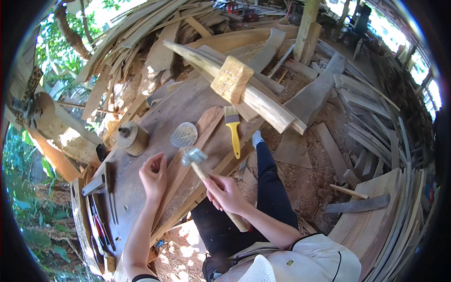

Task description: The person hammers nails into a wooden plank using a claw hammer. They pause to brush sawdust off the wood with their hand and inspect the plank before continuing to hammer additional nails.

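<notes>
My right hand (pixel 225 194) grips the wooden handle of a hammer (pixel 194 157), its metal head raised over a long plank (pixel 172 176) on the wooden workbench (pixel 123 197). Over the bench, left of the hammer head, is my left hand (pixel 154 176) with thumb and fingers curled together; whether something small is pinched there cannot be made out. A round, flat, greyish disc (pixel 184 135) lies just beyond the hammer. To its right rests a paintbrush (pixel 232 130) with a yellow handle. A squat round container (pixel 133 139) with a dark spout stands on the left.
Long timbers joined by a wooden block (pixel 232 79) studded with metal dots jut over the bench's far right. Slender hand tools (pixel 110 190) and red-handled pliers (pixel 100 229) line the left edge. Stacked boards (pixel 370 141) crowd the right; a wooden post (pixel 306 35) rises behind.
</notes>
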Action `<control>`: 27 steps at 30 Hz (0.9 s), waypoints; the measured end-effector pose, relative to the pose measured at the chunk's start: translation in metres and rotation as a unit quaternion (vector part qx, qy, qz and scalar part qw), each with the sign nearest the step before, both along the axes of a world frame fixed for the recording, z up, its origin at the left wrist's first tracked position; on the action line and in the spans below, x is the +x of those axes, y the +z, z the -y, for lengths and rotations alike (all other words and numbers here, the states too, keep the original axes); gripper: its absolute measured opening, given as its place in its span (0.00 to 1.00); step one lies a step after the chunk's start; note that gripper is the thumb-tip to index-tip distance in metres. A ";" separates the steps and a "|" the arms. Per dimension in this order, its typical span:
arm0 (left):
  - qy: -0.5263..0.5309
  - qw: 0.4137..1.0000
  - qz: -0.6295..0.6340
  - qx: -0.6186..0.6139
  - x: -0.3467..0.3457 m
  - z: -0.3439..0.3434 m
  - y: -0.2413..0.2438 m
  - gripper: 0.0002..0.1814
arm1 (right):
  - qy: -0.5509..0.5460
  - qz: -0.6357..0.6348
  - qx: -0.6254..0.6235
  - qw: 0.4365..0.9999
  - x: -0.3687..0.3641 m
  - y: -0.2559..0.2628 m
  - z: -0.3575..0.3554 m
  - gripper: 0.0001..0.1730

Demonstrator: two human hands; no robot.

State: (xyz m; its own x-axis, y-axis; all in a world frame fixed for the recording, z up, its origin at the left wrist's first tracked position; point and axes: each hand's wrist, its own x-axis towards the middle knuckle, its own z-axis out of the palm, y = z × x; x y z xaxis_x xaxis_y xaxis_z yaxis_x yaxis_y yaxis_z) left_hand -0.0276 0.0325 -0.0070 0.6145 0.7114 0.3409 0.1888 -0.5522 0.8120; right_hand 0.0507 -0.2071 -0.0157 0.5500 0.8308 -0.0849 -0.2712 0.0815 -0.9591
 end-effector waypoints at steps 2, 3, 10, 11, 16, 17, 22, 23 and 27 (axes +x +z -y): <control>0.008 1.000 0.005 -0.022 -0.004 -0.005 -0.004 0.17 | 0.005 0.023 -0.008 1.000 -0.001 0.008 -0.004 0.24; 0.009 1.000 0.019 0.015 -0.001 -0.004 -0.002 0.19 | 0.007 0.043 -0.011 0.999 -0.002 0.010 -0.006 0.21; -0.021 0.998 0.038 0.040 0.000 0.003 0.009 0.22 | 0.027 0.173 0.022 0.984 0.014 0.036 -0.053 0.34; -0.027 0.998 0.051 0.020 0.000 0.002 0.010 0.22 | 0.013 0.174 0.038 0.984 0.016 0.036 -0.064 0.36; -0.067 0.987 0.115 -0.087 -0.003 -0.008 0.001 0.29 | 0.009 0.117 0.083 0.990 0.018 0.035 -0.119 0.46; -0.077 0.982 0.131 -0.110 -0.004 -0.010 0.000 0.31 | 0.006 0.119 0.070 0.990 0.015 0.035 -0.126 0.46; -0.131 0.924 0.157 -0.324 -0.009 -0.012 -0.007 0.41 | 0.014 0.238 0.047 0.970 0.010 0.032 -0.126 0.44; -0.116 0.920 0.168 -0.335 -0.011 -0.016 -0.007 0.40 | 0.026 0.267 0.035 0.963 0.011 0.037 -0.123 0.42; -0.106 0.907 0.171 -0.370 -0.007 -0.013 0.002 0.39 | -0.013 0.405 0.000 0.914 0.034 0.038 -0.104 0.28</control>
